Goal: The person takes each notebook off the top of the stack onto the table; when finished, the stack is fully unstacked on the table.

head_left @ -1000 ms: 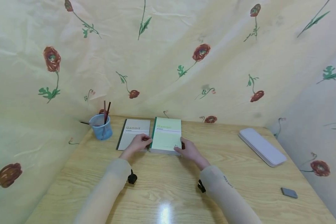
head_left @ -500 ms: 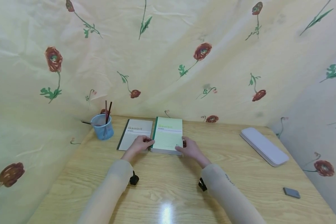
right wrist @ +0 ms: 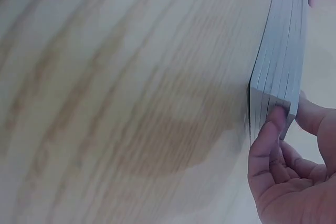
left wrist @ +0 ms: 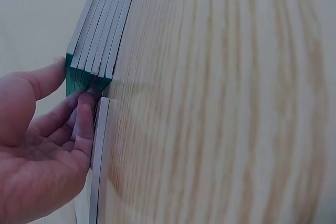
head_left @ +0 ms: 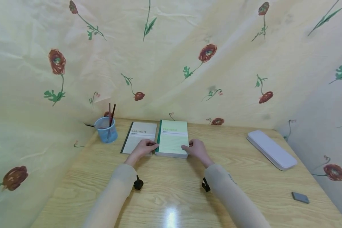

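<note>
A stack of several green-spined notebooks [head_left: 173,134] lies flat on the wooden table, its pale green top cover marked "Gambit". My left hand [head_left: 142,148] is at the spine side: in the left wrist view its thumb touches the top edge while curled fingers [left wrist: 84,121] press the green spines. On the opposite side, my right hand [head_left: 198,149] holds the near right corner, thumb on the cover and bent fingers [right wrist: 265,148] against the page edges. Under my left hand lies a grey notebook [head_left: 141,131] with a dark spine, partly covered by that hand.
A blue mesh pen cup [head_left: 107,134] with several pencils stands at the back left. Towards the right lies a long white case [head_left: 270,148], and nearer the front a small grey block [head_left: 300,197]. A flowered cloth [head_left: 171,63] hangs behind the table [head_left: 159,190].
My right hand has shifted slightly up along the stack's right edge. The left hand stays at the spines, and the whole head view has drifted a little.
</note>
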`<state>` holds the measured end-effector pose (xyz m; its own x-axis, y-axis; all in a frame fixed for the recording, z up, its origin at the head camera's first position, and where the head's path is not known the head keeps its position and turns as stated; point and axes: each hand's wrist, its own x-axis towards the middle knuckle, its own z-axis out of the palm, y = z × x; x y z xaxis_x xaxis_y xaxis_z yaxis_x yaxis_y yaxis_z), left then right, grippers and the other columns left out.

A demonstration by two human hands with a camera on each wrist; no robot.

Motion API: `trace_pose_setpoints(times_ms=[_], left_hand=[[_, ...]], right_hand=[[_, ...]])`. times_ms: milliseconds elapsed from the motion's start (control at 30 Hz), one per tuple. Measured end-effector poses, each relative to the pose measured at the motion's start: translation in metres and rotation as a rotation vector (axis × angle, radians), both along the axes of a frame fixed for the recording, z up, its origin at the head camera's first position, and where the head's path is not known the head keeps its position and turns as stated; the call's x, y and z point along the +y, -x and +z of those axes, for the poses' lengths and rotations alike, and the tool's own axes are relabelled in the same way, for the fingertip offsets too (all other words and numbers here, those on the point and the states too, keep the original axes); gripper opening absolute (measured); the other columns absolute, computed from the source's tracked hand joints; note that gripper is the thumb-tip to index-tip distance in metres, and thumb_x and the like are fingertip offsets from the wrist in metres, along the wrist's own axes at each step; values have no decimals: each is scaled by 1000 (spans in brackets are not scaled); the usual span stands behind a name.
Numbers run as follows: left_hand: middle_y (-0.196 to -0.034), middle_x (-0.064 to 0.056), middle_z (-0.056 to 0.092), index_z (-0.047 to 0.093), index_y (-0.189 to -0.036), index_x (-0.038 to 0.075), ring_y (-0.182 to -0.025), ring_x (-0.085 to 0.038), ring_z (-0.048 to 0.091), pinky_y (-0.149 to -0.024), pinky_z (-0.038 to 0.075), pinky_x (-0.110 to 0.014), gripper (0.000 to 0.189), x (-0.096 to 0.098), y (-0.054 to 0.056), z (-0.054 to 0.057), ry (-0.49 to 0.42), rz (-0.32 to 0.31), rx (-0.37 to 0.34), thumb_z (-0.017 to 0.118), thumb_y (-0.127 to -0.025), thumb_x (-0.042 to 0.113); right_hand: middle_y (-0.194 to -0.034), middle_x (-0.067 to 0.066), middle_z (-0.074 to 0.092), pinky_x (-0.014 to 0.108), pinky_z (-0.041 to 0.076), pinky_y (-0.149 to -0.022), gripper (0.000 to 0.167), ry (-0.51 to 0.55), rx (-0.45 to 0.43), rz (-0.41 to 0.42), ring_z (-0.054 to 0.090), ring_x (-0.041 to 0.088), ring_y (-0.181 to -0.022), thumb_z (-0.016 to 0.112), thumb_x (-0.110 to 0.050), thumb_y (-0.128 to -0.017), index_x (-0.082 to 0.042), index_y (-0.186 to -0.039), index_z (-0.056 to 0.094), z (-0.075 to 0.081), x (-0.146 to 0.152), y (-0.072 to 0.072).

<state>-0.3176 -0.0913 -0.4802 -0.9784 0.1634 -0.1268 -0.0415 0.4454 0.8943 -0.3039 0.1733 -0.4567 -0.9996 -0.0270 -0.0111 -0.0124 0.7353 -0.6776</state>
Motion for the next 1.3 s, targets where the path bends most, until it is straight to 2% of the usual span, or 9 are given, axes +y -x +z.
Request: trace_pose_setpoints(times_ms=[100, 267, 433, 600, 800, 933, 1167, 1300], left_hand=[[-108, -13, 65, 65, -117, -4, -99, -24, 58, -88, 48, -38, 32, -1, -1, 0, -3, 0, -2, 67, -97, 21], [-108, -11, 65, 65, -118, -2, -97, -23, 58, -87, 48, -36, 29, -4, -3, -1, -23, 0, -25, 67, -97, 19], [-108, -10, 66, 66, -118, 0, -97, -22, 59, -87, 48, -36, 29, -5, -2, -2, -33, 1, -36, 68, -97, 20], [-108, -10, 66, 66, -118, 0, -97, -22, 59, -88, 49, -37, 29, -4, -1, -1, -32, -5, -41, 68, -96, 19], [-108, -10, 66, 66, -118, 0, -98, -22, 60, -89, 49, -38, 30, -4, 0, -1, -20, -8, -33, 69, -96, 19], [-107, -10, 67, 66, -118, 0, -97, -22, 60, -88, 49, -37, 29, -3, 0, 0, -25, -13, -33, 69, -96, 18], [-108, -10, 66, 65, -119, 0, -98, -22, 60, -90, 49, -38, 29, -2, 0, 2, -25, -15, -35, 69, -96, 18], [-109, -9, 66, 65, -120, 0, -99, -22, 59, -91, 48, -38, 30, -3, 0, 2, -19, -8, -43, 69, -96, 18]], right_hand=[[-77, 9, 61, 27, 41, -58, 30, -6, -12, -2, 51, 18, -67, 76, -25, -90, 4, -89, 64, 3, 1, 0], [-91, 16, 66, 32, 49, -66, 34, 23, -22, -1, 59, 23, -78, 73, -21, -92, 8, -105, 63, 5, 9, 2], [-107, 23, 66, 33, 51, -70, 34, 150, -46, -32, 62, 28, -90, 69, -19, -94, 8, -113, 62, 7, 25, 4], [-116, 26, 64, 30, 53, -71, 37, 286, -63, -74, 63, 24, -93, 67, -18, -96, 8, -121, 58, 8, 47, 4], [-106, 19, 67, 28, 54, -71, 45, 384, -72, -88, 62, 9, -78, 65, -18, -97, 13, -128, 53, 10, 82, 2], [-100, 9, 67, 23, 53, -69, 53, 418, -113, -118, 60, 3, -75, 64, -21, -98, 13, -134, 47, 8, 109, 0], [-93, 1, 65, 21, 52, -67, 59, 471, -182, -133, 60, 2, -75, 63, -20, -100, 15, -140, 38, 4, 137, -8], [-93, 2, 64, 21, 51, -67, 60, 424, -217, -126, 59, 3, -75, 62, -21, -100, 16, -140, 38, -1, 142, -10]])
